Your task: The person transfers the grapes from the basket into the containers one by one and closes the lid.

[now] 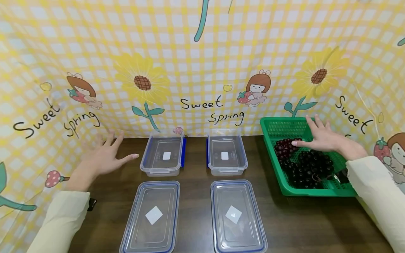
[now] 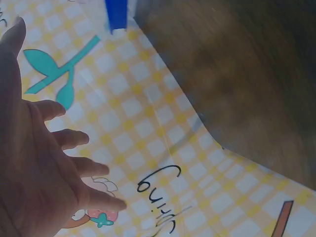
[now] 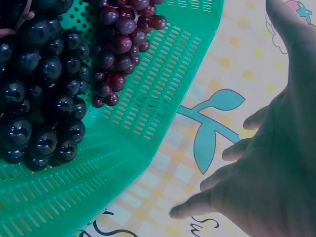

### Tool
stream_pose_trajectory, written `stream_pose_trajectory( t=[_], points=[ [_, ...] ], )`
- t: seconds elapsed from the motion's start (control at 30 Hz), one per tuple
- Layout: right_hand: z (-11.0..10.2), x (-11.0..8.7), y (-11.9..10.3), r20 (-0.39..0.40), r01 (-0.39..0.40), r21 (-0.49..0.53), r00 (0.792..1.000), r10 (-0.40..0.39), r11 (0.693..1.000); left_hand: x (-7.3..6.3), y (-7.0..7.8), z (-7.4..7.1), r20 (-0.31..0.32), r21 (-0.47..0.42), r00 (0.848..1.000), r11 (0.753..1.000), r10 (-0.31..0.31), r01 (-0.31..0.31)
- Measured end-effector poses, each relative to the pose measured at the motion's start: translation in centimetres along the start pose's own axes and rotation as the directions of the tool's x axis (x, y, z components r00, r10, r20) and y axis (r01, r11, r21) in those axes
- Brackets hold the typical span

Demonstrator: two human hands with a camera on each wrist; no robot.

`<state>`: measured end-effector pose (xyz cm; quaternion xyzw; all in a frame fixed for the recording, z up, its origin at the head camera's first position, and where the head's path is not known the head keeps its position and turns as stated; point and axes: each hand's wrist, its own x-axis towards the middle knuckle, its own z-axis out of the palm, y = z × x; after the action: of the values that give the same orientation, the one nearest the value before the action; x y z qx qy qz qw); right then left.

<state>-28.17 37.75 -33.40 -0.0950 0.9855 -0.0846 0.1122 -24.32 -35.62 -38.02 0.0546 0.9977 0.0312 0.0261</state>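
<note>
My left hand (image 1: 102, 156) hovers with spread fingers left of a clear plastic container (image 1: 155, 154), holding nothing. Over the green basket (image 1: 286, 191) is my right hand (image 1: 327, 140), its fingers also spread and its grip bare. Dark grapes (image 1: 313, 165) fill the front of that basket, and a redder bunch of grapes (image 3: 123, 44) lies toward its back. A second clear container (image 1: 226, 154) stands to the right of the first. Both containers have a blue side clip. In the wrist views, neither the left hand (image 2: 49, 163) nor the right hand (image 3: 252, 168) touches anything.
Two clear lids with blue seals, a left lid (image 1: 152, 218) and a right lid (image 1: 238, 216), lie flat in front of the containers. Each bears a white label. A yellow checked cloth (image 1: 196, 70) rises behind and beside the brown table (image 1: 194, 211).
</note>
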Motion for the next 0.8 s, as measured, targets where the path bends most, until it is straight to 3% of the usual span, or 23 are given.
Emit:
stream_pose_trajectory(
  t=[0.23,0.43,0.57,0.67,0.73,0.8],
  points=[
    [-0.3,0.3,-0.4,-0.027,0.048,0.013,0.999,-0.047,0.999,0.0,1.9,-0.6,-0.079,-0.081,0.994,0.993,0.074,-0.08],
    [-0.7,0.5,-1.0,-0.068,0.098,-0.044,0.993,-0.101,0.994,0.5,4.1,-0.9,-0.202,-0.227,0.974,0.962,0.106,-0.152],
    [-0.8,0.8,-1.4,-0.088,0.128,-0.057,0.987,-0.133,0.99,1.1,6.0,-0.7,-0.253,-0.347,0.962,0.919,0.1,-0.187],
    [-0.6,1.0,-1.5,-0.085,0.163,-0.051,0.982,-0.167,0.985,1.6,7.5,-0.4,-0.236,-0.441,0.967,0.875,0.099,-0.198],
    [-0.4,1.2,-1.6,-0.08,0.18,-0.048,0.98,-0.184,0.982,1.9,8.3,-0.3,-0.209,-0.517,0.973,0.833,0.1,-0.197],
    [-0.2,1.5,-1.5,-0.077,0.193,-0.047,0.977,-0.197,0.98,2.4,9.1,-0.3,-0.17,-0.605,0.98,0.774,0.103,-0.187]
  ],
)
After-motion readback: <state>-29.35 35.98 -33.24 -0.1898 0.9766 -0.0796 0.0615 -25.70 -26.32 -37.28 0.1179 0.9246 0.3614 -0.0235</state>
